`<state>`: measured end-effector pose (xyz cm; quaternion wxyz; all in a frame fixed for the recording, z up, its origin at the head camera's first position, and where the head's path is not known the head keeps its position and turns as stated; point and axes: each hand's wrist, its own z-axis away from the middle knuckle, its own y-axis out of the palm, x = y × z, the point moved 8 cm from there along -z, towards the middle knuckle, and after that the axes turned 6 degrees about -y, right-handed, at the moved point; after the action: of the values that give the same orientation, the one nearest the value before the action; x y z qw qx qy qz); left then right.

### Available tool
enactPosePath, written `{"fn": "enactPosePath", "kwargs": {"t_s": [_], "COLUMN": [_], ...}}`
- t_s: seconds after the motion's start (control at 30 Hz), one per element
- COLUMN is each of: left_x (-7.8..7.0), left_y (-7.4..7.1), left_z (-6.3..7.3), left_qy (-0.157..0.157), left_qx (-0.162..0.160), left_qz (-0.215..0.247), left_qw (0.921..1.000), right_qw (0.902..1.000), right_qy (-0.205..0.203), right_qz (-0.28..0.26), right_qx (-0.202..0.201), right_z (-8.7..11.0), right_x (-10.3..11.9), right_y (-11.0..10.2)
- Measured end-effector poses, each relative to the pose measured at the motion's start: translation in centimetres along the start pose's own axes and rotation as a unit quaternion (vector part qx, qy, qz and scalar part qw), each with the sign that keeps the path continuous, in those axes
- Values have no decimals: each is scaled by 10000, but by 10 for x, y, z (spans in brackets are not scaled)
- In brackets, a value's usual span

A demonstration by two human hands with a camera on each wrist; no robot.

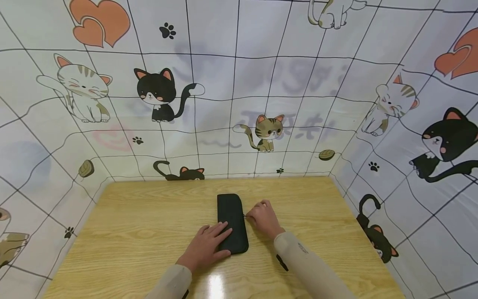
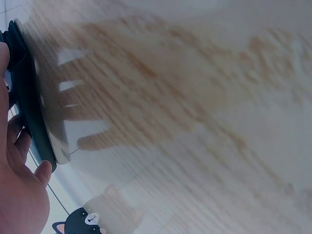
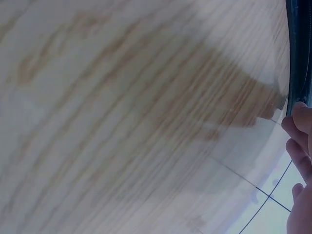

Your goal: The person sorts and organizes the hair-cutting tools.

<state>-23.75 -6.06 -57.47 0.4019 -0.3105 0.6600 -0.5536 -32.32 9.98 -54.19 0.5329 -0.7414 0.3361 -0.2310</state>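
Observation:
A slim black zip case [image 1: 232,211] lies on the wooden table, its long side pointing away from me. Spread fingers of my left hand [image 1: 207,245] rest across its left near part. At the case's right edge, my right hand [image 1: 264,219] pinches the small zipper pull [image 1: 244,215] between thumb and forefinger. In the left wrist view, my left hand [image 2: 22,180] lies along the side of the case [image 2: 30,102]. The right wrist view shows my right hand's fingertips [image 3: 300,114] close against the case's edge [image 3: 298,53].
The light wooden table [image 1: 157,220] extends on both sides of the case. White cloth walls [image 1: 213,74] printed with cats and grid lines rise behind the table and at its sides. Light glares off the table near its front.

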Motion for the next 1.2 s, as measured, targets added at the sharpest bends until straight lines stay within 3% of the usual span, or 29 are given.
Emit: {"fn": "enactPosePath", "kwargs": {"t_s": [0.63,0.83,1.0,1.2], "left_x": [-3,-4,-5,-7], "left_y": [-7,-9,-11,-15], "left_z": [1,1,0,0], "left_qy": [116,84,101,297], "left_qx": [-250,-143,-245,-556], "left_qz": [6,-54,-412,-727], "left_qw": [9996,9998,9988,9954], "right_qw": [9996,9992,9993,9986], "right_qy": [-281,-396,-361,-485], "right_qz": [1,82,20,-45], "right_qx": [-73,-21,26,-189], "right_z": [17,22,27,31], "right_x": [13,15,16,20], "right_y": [-12,-10,-10,-14]}}
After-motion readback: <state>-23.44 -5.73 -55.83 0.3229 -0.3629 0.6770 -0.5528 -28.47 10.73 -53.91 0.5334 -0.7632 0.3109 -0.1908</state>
